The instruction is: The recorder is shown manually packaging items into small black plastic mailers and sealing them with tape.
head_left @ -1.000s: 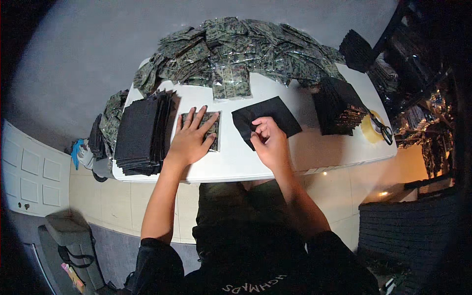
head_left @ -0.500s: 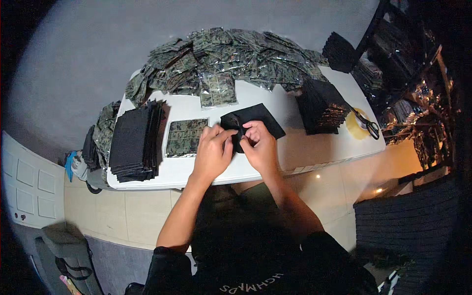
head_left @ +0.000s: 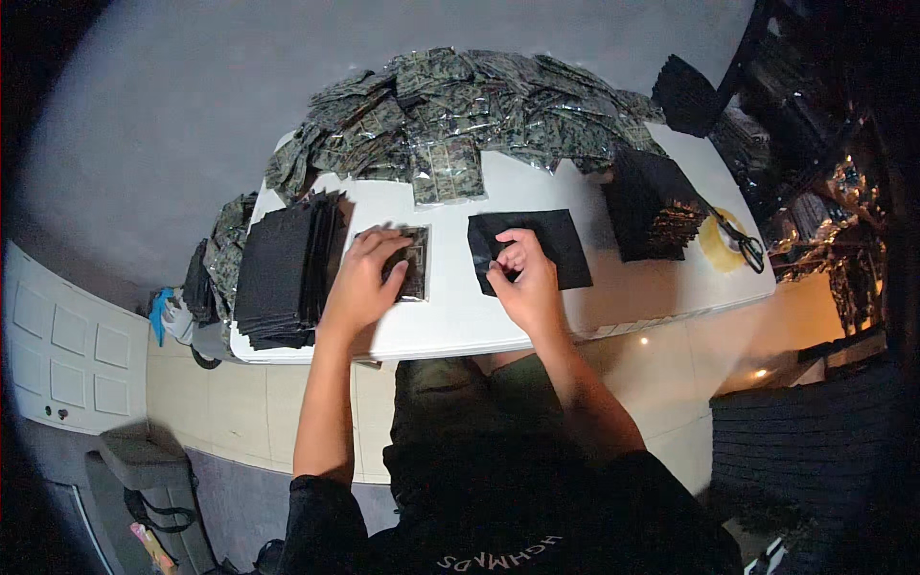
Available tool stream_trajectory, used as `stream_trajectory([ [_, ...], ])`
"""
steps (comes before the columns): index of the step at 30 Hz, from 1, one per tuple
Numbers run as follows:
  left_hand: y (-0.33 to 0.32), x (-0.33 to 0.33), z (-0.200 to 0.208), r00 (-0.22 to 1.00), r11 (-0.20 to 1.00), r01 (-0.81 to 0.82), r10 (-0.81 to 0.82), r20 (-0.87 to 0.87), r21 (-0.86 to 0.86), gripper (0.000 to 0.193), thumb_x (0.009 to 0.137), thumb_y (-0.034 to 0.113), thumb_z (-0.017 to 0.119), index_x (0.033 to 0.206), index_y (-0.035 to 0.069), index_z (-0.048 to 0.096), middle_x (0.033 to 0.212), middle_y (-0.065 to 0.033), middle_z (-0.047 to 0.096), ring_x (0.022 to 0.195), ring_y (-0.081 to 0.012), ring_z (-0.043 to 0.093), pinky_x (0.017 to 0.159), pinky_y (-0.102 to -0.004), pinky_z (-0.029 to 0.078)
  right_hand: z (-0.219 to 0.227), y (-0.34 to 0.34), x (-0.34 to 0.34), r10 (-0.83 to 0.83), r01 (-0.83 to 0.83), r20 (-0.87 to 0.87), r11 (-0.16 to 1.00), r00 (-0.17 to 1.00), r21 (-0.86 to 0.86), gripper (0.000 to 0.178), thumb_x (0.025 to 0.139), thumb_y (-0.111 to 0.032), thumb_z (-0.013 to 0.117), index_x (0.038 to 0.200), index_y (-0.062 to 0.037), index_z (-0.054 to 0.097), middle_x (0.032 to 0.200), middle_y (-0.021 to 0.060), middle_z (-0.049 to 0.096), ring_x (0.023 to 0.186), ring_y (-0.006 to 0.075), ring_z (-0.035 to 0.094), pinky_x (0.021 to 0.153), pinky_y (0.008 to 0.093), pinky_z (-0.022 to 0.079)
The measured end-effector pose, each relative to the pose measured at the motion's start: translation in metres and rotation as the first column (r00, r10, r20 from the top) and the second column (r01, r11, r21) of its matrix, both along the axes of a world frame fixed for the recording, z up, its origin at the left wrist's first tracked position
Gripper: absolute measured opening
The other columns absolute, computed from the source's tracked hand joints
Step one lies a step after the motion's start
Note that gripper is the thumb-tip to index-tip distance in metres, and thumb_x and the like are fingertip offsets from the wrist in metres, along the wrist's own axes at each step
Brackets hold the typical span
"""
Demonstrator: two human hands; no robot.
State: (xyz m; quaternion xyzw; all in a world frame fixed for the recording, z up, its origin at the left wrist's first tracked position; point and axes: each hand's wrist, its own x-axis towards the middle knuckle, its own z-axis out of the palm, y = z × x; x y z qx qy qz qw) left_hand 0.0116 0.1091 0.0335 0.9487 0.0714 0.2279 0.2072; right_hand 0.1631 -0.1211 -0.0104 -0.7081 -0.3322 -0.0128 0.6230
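My left hand point(head_left: 367, 281) lies over a folded camouflage piece point(head_left: 417, 261) in clear wrapping, its fingers stretched across the left part and thumb apart. My right hand point(head_left: 529, 287) rests at a square black fabric piece point(head_left: 565, 249) lying flat on the table. Its fingers are curled, with the thumb close to them near the fabric's left edge; the contact there is partly hidden. A gap of bare white table point(head_left: 448, 287) separates the two pieces.
Many clear-wrapped camouflage packets point(head_left: 446, 115) are heaped along the far side. Stacks of black fabric pieces stand at left point(head_left: 286, 268) and right point(head_left: 647, 196). Scissors point(head_left: 746, 241) and a yellow tape roll point(head_left: 719, 244) lie by the right edge. A dark chair point(head_left: 158, 489) is at lower left.
My left hand has left the black fabric and moved left onto the camouflage piece. The black fabric now lies flatter and straighter under my right hand. The whole view has shifted slightly.
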Motion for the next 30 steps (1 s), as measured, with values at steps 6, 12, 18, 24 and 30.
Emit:
stream_trajectory([
  [6, 0.008, -0.001, -0.020, 0.974, 0.984, -0.086, 0.116, -0.195, 0.153, 0.056, 0.104, 0.032, 0.068, 0.158, 0.019, 0.061, 0.169, -0.0175, 0.049, 0.160, -0.0434, 0.039, 0.131, -0.0590, 0.028, 0.000, 0.002, 0.004, -0.002, 0.004, 0.040, 0.999, 0.999, -0.052, 0.038, 0.087, 0.005, 0.077, 0.122, -0.0016, 0.063, 0.082, 0.0066, 0.069, 0.078, 0.0155, 0.069, 0.076, 0.0314, 0.056],
  [12, -0.035, 0.004, -0.040, 0.978, 0.969, -0.166, 0.186, -0.092, 0.185, 0.057, 0.106, 0.040, 0.062, 0.158, 0.017, 0.061, 0.167, -0.0217, 0.051, 0.157, -0.0501, 0.040, 0.128, -0.0670, 0.028, -0.001, 0.002, 0.004, 0.012, -0.009, 0.049, 0.998, 0.999, -0.068, 0.036, 0.087, 0.004, 0.077, 0.121, -0.0013, 0.064, 0.081, 0.0076, 0.069, 0.077, 0.0171, 0.069, 0.077, 0.0322, 0.056],
  [18, -0.046, -0.007, -0.021, 0.967, 0.959, -0.181, 0.214, -0.141, 0.216, 0.056, 0.109, 0.039, 0.058, 0.160, 0.016, 0.058, 0.169, -0.0195, 0.049, 0.161, -0.0486, 0.034, 0.128, -0.0736, 0.022, 0.010, 0.006, 0.003, 0.004, 0.034, 0.279, 0.991, 0.960, -0.131, 0.035, 0.086, -0.005, 0.083, 0.116, -0.0056, 0.066, 0.102, 0.0123, 0.073, 0.095, 0.0311, 0.072, 0.087, 0.0447, 0.056],
  [24, -0.064, -0.010, -0.008, 0.977, 0.969, -0.109, 0.146, -0.158, 0.221, 0.066, 0.111, 0.046, 0.053, 0.161, 0.002, 0.054, 0.173, -0.0189, 0.045, 0.165, -0.0441, 0.030, 0.130, -0.0735, 0.016, 0.011, 0.031, -0.028, 0.175, -0.015, 0.468, 0.946, 0.866, -0.325, 0.047, 0.098, -0.012, 0.072, 0.143, -0.0016, 0.062, 0.148, 0.0221, 0.060, 0.144, 0.0424, 0.055, 0.122, 0.0543, 0.042],
  [30, -0.058, -0.008, -0.022, 0.970, 0.980, -0.113, 0.145, -0.195, 0.166, 0.074, 0.113, 0.053, 0.046, 0.166, 0.001, 0.046, 0.174, -0.0174, 0.044, 0.166, -0.0402, 0.029, 0.131, -0.0730, 0.009, -0.002, 0.053, -0.026, 0.411, -0.030, 0.393, 0.722, 0.823, -0.692, 0.067, 0.114, -0.033, 0.047, 0.170, 0.0017, 0.034, 0.179, 0.0221, 0.030, 0.169, 0.0386, 0.021, 0.135, 0.0601, 0.019],
])
